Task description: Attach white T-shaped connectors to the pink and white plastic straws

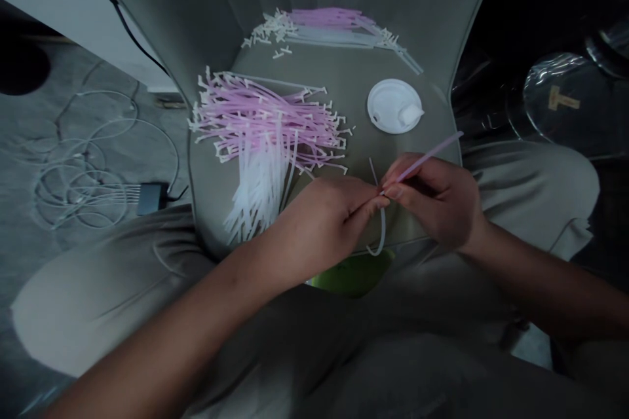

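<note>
My left hand (334, 213) is closed in a pinch on a thin white tube (382, 230), whose curved end hangs below the fingertips and whose other end sticks up behind them. Between finger and thumb, my right hand (437, 200) grips a thin pink tube (432, 154) that slants up to the right. Both hands' fingertips meet over the front of the chair seat; the joint between the tubes is mostly covered by fingers. Left of the hands lies a pile of pink tubes (280, 111) with small white connectors on their ends, crossed by a bundle of white tubes (260, 177).
More pink tubes (324, 17), white tubes (334, 37) and loose white connectors (275, 25) lie near the backrest of the grey chair (339, 65). A round white lid (388, 101) holds a small white piece. Coiled cables (83, 170) are on the floor at left.
</note>
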`<control>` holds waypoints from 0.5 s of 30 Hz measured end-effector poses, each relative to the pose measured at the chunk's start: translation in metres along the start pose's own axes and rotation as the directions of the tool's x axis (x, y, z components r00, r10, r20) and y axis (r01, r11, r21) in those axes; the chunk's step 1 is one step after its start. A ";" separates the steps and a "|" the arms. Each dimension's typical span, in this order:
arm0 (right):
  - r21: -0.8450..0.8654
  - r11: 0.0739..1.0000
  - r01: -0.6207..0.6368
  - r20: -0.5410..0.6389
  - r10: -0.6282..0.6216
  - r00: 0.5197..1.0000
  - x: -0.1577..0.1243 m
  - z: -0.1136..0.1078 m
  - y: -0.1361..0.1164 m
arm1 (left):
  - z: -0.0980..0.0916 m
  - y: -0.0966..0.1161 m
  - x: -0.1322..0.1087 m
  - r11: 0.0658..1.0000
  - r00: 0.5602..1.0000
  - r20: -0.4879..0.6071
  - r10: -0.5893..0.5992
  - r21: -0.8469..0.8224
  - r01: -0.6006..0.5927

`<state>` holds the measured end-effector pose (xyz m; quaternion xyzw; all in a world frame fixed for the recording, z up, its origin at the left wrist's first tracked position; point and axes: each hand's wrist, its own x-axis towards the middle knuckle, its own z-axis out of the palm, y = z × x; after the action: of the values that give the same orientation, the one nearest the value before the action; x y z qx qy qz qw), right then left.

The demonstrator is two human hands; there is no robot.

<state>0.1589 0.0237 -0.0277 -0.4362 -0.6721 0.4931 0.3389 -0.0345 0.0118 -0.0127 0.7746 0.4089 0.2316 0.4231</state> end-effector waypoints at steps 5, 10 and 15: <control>-0.021 1.000 -0.012 0.057 0.013 0.998 0.001 0.000 -0.002 | 0.000 -0.001 -0.001 0.999 0.999 0.018 0.027 0.044 -0.028; 0.076 0.996 -0.042 -0.026 0.044 0.999 -0.003 0.004 0.000 | 0.003 0.000 -0.001 0.999 1.000 -0.006 0.028 0.032 -0.028; 0.148 0.988 -0.039 -0.047 0.046 0.998 -0.003 0.001 -0.001 | 0.001 0.004 -0.001 1.000 0.998 -0.052 0.029 0.002 -0.029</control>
<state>0.1589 0.0206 -0.0274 -0.4367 -0.6157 0.5371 0.3764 -0.0323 0.0093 -0.0102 0.7745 0.4085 0.2576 0.4086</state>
